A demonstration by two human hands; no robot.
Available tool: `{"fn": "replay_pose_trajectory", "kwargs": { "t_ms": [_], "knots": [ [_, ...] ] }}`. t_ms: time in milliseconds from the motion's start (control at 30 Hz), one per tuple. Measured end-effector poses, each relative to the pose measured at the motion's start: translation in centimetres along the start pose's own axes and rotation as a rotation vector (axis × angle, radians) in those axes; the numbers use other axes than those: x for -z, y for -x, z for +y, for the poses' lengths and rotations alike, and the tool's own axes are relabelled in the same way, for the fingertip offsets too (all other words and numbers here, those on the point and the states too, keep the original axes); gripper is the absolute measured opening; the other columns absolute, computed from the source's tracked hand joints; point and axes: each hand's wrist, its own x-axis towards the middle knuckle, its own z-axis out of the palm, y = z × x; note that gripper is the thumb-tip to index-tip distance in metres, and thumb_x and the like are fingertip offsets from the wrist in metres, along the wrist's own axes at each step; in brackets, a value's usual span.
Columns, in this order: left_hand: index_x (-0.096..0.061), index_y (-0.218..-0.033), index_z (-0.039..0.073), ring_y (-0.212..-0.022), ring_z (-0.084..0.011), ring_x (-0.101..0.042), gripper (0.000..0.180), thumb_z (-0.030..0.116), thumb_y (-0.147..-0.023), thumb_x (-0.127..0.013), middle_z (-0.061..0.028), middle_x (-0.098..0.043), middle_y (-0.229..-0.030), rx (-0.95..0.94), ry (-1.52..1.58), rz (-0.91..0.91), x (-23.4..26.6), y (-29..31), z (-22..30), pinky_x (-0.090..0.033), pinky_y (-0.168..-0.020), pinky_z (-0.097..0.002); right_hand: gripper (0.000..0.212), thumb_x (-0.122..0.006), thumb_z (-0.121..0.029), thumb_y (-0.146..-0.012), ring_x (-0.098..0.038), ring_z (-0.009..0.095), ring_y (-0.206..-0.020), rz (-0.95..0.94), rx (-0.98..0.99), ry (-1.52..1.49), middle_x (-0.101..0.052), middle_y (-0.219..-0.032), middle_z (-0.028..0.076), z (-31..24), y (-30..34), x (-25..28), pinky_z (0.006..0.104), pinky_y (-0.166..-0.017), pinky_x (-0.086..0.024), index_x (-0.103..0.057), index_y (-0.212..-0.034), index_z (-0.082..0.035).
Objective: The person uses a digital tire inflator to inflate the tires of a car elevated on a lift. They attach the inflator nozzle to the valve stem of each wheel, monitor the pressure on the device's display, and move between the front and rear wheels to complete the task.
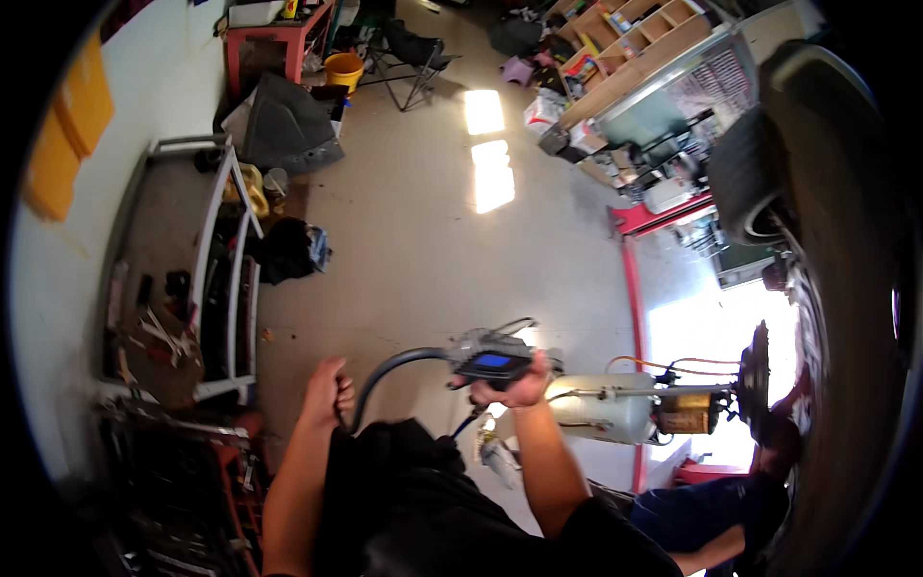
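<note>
My right hand point(520, 385) is wrapped round a handheld dispenser gun point(492, 364) with a grey and black body, a lit blue screen and a metal lever on top. From its left end a thick black hose point(392, 363) arcs down toward my body, where dark clothing hides it. Just left of that hose, my left hand point(332, 389) has its fingers curled in; what they hold, if anything, is hidden. A thin blue hose point(468, 421) hangs below the gun. Right of my right hand is a white tank point(608, 409) with an amber section and a round dark pan.
A raised vehicle's tyre point(745, 178) fills the right side. Another person in dark blue point(707, 514) works beneath it. Red lift parts point(632, 317) cross the floor. At left stand a grey metal-framed cart point(216, 221) and a dark tool rack point(163, 481); a folding chair point(413, 53) is farther off.
</note>
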Motion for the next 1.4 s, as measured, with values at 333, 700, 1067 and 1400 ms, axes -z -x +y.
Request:
{"fn": "replay_pose_trajectory", "kwargs": {
  "t_ms": [333, 700, 1067, 1400],
  "knots": [
    [-0.048, -0.125, 0.019, -0.047, -0.0076, -0.037, 0.025, 0.027, -0.102, -0.056, -0.0005, -0.045, -0.073, 0.029, -0.442, -0.197, -23.7, -20.8, 21.4, -0.030, -0.040, -0.0240, 0.111, -0.046, -0.083, -0.088, -0.041, 0.007, -0.044, 0.153, 0.355, 0.018, -0.062, -0.121, 0.038, -14.8, -11.0, 18.0, 0.0238, -0.043, -0.033, -0.036, -0.150, 0.008],
    [-0.050, -0.102, 0.016, -0.042, -0.0101, -0.036, 0.018, 0.032, -0.101, -0.059, -0.0005, -0.044, -0.069, 0.289, -0.575, -0.342, -55.2, -45.0, 32.6, -0.029, -0.037, -0.0251, 0.103, -0.037, -0.080, -0.094, -0.040, 0.007, -0.045, 0.363, 0.577, 0.298, -0.063, -0.125, 0.033, -40.7, -21.2, 32.8, 0.0246, -0.045, -0.034, -0.042, -0.147, 0.008],
    [-0.057, -0.104, 0.015, -0.045, -0.0055, -0.037, 0.015, 0.029, -0.106, -0.052, 0.0044, -0.045, -0.067, -0.010, -1.201, -1.038, -102.6, -63.8, 29.7, -0.028, -0.038, -0.0240, 0.092, -0.050, -0.074, -0.093, -0.041, 0.006, -0.044, 1.100, 0.987, 0.611, -0.059, -0.067, 0.007, -52.2, -19.2, 38.2, 0.0228, -0.045, -0.035, -0.056, -0.131, 0.009],
    [-0.056, -0.088, -0.001, -0.065, -0.0207, -0.056, 0.028, 0.023, -0.101, -0.063, -0.0115, -0.057, -0.071, -0.691, -0.935, -2.320, -127.9, -42.7, 8.3, -0.045, -0.061, -0.0376, 0.102, -0.051, -0.078, -0.090, -0.041, 0.008, -0.045, 1.818, 1.178, 0.932, -0.049, -0.057, 0.000, -59.6, -18.4, 36.9, 0.0251, -0.044, -0.030, -0.054, -0.135, 0.014]
  ]
}}
